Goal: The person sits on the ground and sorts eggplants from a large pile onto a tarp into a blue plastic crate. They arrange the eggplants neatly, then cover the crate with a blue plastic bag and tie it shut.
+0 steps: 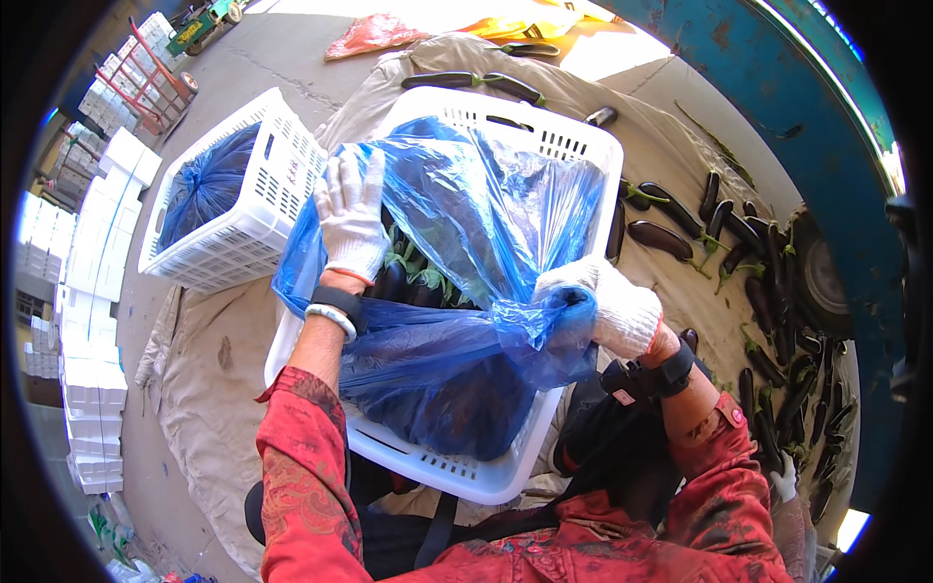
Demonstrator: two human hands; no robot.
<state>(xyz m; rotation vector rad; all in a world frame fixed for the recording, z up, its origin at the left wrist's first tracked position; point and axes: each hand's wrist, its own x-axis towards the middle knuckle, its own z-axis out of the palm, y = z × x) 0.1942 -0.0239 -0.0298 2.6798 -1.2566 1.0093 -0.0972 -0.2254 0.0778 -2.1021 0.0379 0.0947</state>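
A white plastic crate (466,477) stands before me, lined with a blue plastic bag (437,364). Through the gap in the bag, eggplants (393,280) with green stems show. My left hand (353,218), in a white knit glove, lies flat with fingers extended against the bag's left edge, over the crate's left side. My right hand (601,306), gloved too, is closed around the gathered, twisted plastic at the crate's right side. The bag is pulled taut between the gathered part and the crate's far corners. How the right fingers grip is partly hidden by plastic.
A second white crate (270,211) with a tied blue bag stands at the left. Loose eggplants (660,239) lie on a beige cloth (211,408) at the right, near a wheel (824,270). Another person's gloved hand (785,477) is at lower right. White boxes (95,364) and a red hand truck (149,80) stand farther left.
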